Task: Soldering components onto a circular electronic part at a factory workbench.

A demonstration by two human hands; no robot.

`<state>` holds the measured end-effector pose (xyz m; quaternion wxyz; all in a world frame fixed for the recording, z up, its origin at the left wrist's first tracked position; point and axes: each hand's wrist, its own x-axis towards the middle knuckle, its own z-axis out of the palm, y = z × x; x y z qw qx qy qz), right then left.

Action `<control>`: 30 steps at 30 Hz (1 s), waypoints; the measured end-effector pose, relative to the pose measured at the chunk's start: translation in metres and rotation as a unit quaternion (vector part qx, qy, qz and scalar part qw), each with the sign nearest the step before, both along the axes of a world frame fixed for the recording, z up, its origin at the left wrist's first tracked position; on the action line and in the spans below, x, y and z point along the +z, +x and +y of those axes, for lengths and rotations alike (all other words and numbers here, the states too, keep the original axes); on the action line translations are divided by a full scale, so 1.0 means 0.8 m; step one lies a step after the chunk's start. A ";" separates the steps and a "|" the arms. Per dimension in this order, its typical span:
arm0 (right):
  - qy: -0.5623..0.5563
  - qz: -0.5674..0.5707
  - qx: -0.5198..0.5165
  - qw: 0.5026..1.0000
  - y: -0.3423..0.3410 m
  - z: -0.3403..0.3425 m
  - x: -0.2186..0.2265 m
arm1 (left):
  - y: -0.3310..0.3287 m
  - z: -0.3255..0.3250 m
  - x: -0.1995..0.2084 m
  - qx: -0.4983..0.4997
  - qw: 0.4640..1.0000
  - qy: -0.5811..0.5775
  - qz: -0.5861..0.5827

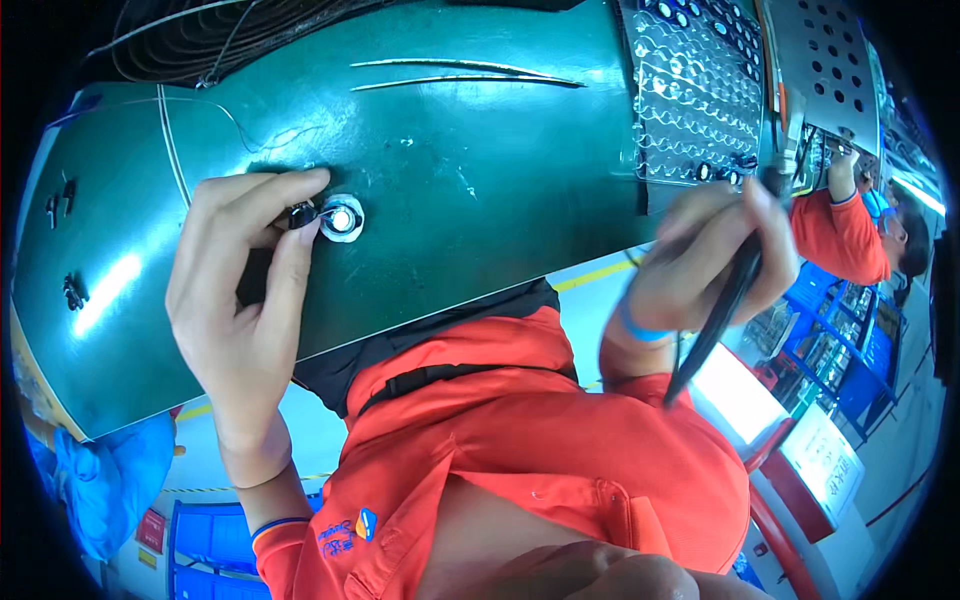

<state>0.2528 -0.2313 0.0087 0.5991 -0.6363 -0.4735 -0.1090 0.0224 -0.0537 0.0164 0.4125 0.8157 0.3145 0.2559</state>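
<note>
Over the green tabletop [480, 190], my left hand [235, 270] pinches a small black part [302, 214] between thumb and fingertips. Just right of those fingertips lies a small round piece [343, 219] with a bright white centre and a pale rim. A thin bit seems to reach from the black part to it. Past the table's right end, my right hand [715, 250] is raised, its fingers wrapped round a long black pen-like tool [722, 318]. Motion blurs this hand, and the exact kind of tool is unclear.
A clear tray [697, 95] with rows of round pockets holds several dark round parts. Two thin strips [465, 75] lie at the back. Small black parts [72, 290] sit at far left. A co-worker's orange sleeve [840, 235] is beyond my right hand, near a perforated metal plate [825, 60].
</note>
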 end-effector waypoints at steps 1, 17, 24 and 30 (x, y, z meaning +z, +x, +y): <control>-0.061 -0.002 -0.076 0.995 0.022 -0.013 0.009 | 0.001 -0.001 -0.001 -0.006 1.000 0.010 0.001; -0.338 -0.107 -0.201 0.913 0.172 -0.110 0.032 | -0.027 0.028 0.019 0.024 1.000 0.009 -0.013; -0.225 0.016 -0.015 0.974 0.011 -0.031 0.009 | -0.084 0.278 0.041 0.157 0.966 0.172 0.111; -0.210 0.006 0.074 0.975 -0.085 0.045 -0.008 | -0.113 0.418 0.003 0.191 0.947 0.228 0.123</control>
